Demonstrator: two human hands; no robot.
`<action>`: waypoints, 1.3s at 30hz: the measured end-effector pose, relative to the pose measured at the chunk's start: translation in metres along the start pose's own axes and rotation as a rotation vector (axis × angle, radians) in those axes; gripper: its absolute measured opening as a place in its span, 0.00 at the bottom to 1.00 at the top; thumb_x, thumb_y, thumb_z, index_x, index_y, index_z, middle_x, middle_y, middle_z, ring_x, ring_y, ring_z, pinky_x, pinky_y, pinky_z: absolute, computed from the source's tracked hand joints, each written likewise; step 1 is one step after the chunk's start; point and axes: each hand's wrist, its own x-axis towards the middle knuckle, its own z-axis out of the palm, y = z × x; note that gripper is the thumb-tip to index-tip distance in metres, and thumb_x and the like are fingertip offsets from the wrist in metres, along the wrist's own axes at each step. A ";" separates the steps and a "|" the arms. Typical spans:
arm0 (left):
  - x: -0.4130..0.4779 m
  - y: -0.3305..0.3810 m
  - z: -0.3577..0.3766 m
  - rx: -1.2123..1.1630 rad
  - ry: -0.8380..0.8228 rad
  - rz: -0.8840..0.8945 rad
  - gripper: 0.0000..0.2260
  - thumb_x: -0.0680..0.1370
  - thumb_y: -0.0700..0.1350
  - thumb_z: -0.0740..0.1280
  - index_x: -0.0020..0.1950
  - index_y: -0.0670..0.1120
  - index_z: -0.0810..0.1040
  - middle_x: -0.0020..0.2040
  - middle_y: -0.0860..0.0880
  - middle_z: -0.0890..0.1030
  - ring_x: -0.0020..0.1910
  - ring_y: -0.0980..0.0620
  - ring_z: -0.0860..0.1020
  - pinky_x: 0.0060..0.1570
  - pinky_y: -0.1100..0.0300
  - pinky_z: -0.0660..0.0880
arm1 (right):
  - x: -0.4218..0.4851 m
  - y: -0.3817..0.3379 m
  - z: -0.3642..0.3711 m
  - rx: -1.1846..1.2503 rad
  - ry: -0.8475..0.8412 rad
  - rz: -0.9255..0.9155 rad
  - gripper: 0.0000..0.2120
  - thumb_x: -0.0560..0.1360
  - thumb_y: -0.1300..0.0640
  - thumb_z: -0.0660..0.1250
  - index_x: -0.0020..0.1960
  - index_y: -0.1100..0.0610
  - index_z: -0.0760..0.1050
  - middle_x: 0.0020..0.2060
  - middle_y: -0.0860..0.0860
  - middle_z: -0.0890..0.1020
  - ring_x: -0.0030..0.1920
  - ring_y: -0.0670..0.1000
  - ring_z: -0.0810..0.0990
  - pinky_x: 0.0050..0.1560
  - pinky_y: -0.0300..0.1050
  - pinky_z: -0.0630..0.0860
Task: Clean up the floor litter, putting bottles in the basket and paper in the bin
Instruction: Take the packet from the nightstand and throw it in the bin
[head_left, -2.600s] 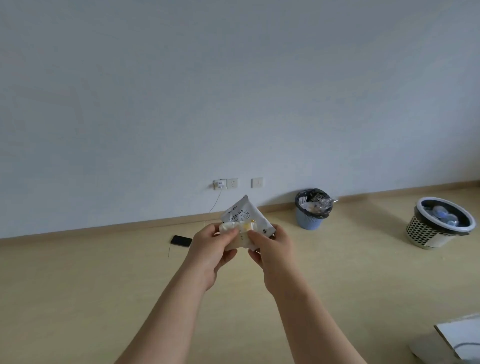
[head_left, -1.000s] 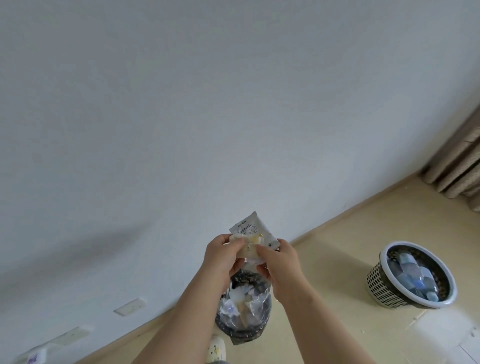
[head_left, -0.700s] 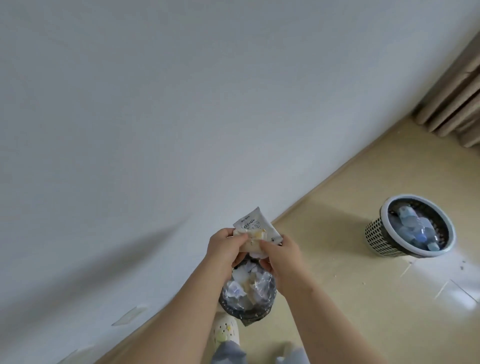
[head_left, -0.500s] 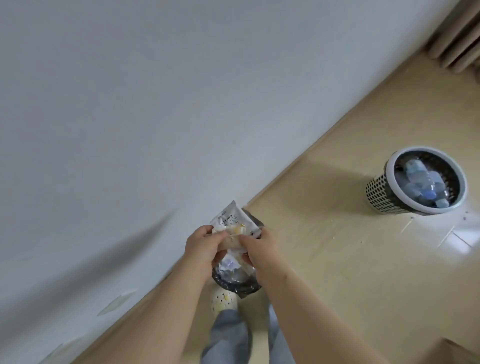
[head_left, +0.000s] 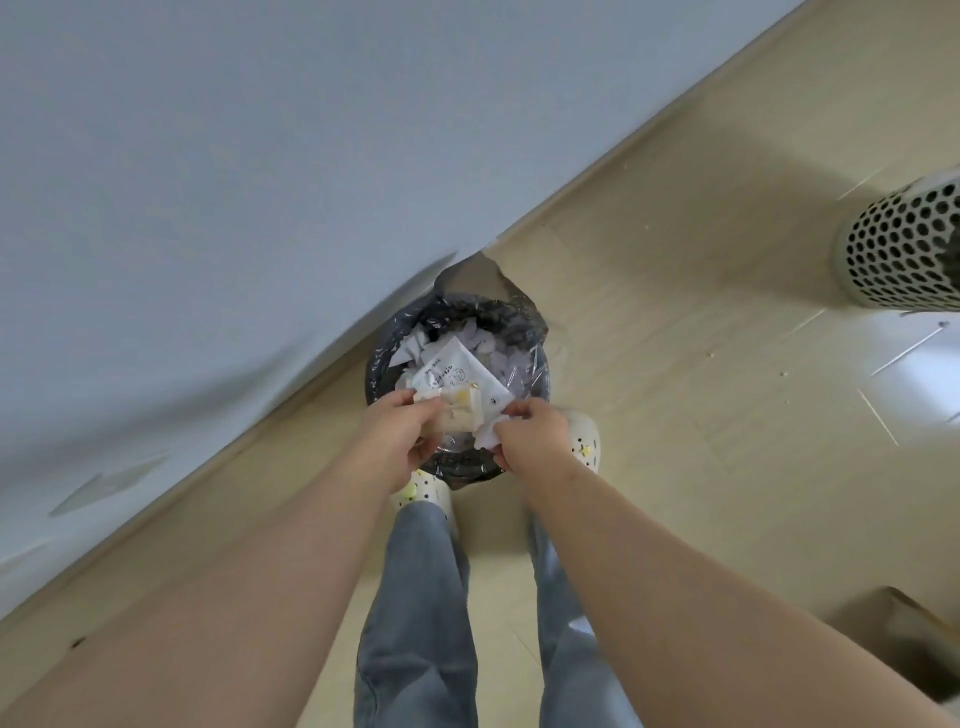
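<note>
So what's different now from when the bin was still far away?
The person has walked up to the bin and now stands right over it. The left hand and right hand have carried the wrapper along, so it now hangs just above the bin's opening. Nothing was let go: both hands still pinch the wrapper. The basket still stands on the floor, off to the right.

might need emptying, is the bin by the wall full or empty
Nearly full: crumpled paper and clear plastic pile up close to the rim of the bin.
</note>
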 end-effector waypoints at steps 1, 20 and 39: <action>0.010 -0.002 -0.002 -0.083 0.025 -0.024 0.06 0.76 0.35 0.67 0.52 0.42 0.75 0.45 0.45 0.78 0.36 0.52 0.75 0.23 0.66 0.72 | 0.009 0.001 0.001 0.011 0.009 0.008 0.12 0.71 0.68 0.57 0.44 0.55 0.73 0.40 0.55 0.77 0.40 0.56 0.75 0.36 0.45 0.72; 0.067 0.004 -0.003 0.301 0.125 0.058 0.21 0.76 0.38 0.67 0.69 0.43 0.68 0.66 0.42 0.70 0.55 0.46 0.71 0.55 0.53 0.69 | 0.050 -0.025 0.019 0.133 -0.083 0.144 0.07 0.78 0.62 0.58 0.55 0.55 0.71 0.36 0.48 0.72 0.35 0.47 0.71 0.41 0.43 0.74; -0.190 0.088 0.027 -0.142 -0.057 0.458 0.06 0.76 0.39 0.66 0.45 0.51 0.76 0.42 0.49 0.79 0.43 0.52 0.79 0.47 0.57 0.75 | -0.164 -0.150 -0.089 0.147 -0.073 -0.208 0.07 0.78 0.61 0.59 0.43 0.55 0.71 0.36 0.51 0.76 0.33 0.48 0.72 0.34 0.40 0.70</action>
